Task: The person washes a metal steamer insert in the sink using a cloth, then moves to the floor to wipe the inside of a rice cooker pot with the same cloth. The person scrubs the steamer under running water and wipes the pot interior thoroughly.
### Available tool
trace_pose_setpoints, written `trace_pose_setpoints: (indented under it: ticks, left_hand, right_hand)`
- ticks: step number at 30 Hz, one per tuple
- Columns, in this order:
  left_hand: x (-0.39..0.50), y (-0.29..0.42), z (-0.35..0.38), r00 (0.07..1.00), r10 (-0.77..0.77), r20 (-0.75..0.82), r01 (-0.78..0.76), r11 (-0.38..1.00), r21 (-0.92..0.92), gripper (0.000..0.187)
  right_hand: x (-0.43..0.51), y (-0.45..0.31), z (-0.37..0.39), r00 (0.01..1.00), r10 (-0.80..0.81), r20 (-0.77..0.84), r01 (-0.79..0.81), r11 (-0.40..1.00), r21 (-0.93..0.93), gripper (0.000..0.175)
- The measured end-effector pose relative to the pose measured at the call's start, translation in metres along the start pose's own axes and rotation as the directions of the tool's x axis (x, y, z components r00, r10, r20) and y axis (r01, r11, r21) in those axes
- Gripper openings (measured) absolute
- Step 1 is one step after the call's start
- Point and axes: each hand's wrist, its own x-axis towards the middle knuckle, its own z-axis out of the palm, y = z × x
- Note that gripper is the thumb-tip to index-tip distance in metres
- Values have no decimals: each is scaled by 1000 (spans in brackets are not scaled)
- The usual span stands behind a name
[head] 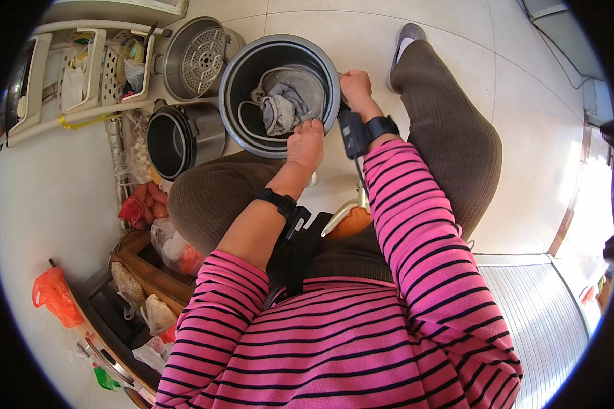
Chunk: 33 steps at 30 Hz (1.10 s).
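Observation:
A large round cooker body (332,76) with a grey rim and dark inner wall stands tilted before me, its opening facing up towards me. Inside it lie a crumpled grey cloth (281,110) and a pale power cord (243,120) with its plug. My left hand (307,143) grips the near right part of the rim, fingers over the edge. At the outer right side, my right hand (356,91) is closed on the cooker body; what its fingertips hold there is hidden.
Left of the cooker stand a metal steamer pot (204,61) and a smaller dark-lined pot (184,140). A white rack with baskets (82,76) is at the upper left. Bagged food (148,204) and a wooden drawer (153,276) lie left of my knee. Floor tiles (455,30) extend right.

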Motion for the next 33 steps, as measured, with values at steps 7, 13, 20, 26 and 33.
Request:
trace_pose_setpoints:
  ticks: [7,13,20,26,33]
  left_hand:
    - [2,-7,6,1000,23,-21,-23,1000,-11,28]
    - [4,-5,4,999,9,-51,-10,1000,-22,27]
    - [2,-8,5,997,31,-76,-31,999,-6,24]
    - [3,-6,1,998,34,-54,-35,999,-23,24]
    - [3,-6,-1,1000,-4,-16,3,1000,-27,27]
  right_hand:
    - [-67,18,-5,672,-640,-373,573,768,-285,4]
    - [-108,28,-8,729,-643,-234,566,759,-321,10]
    - [-92,19,-6,727,-626,-282,516,769,-376,6]
    - [-78,5,-11,728,-629,-273,523,766,-372,5]
    - [-99,23,-6,743,-613,-268,507,777,-373,4]
